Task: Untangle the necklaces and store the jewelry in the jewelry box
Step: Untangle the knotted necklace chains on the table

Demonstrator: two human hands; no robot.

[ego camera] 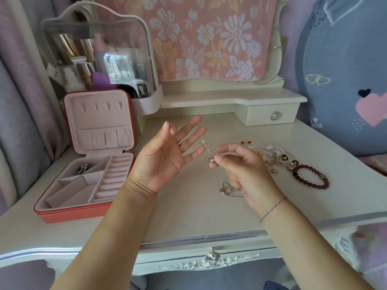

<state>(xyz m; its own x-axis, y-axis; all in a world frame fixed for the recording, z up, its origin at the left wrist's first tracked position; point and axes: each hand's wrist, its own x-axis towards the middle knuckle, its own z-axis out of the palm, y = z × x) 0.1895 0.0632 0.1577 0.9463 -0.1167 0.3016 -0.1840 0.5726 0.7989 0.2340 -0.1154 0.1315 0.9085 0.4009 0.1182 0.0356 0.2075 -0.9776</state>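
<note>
Currently the left hand (165, 158) is raised palm-up above the desk (188, 212), fingers straight and spread, gripping nothing. A thin chain (203, 143) lies draped across those fingers. The right hand (240, 166) pinches the same chain between thumb and forefinger, just beside a small silver pendant (211, 160). The jewelry box (79, 214) sits open at the desk's left, lid upright; one silver piece (82, 168) lies in its rear-left compartment. To the right of the hands on the desk: a tangled pile of pearl and gold pieces (270, 153), a dark red bead bracelet (312, 176) and a silver ball chain (227, 190), partly hidden by the right hand.
</note>
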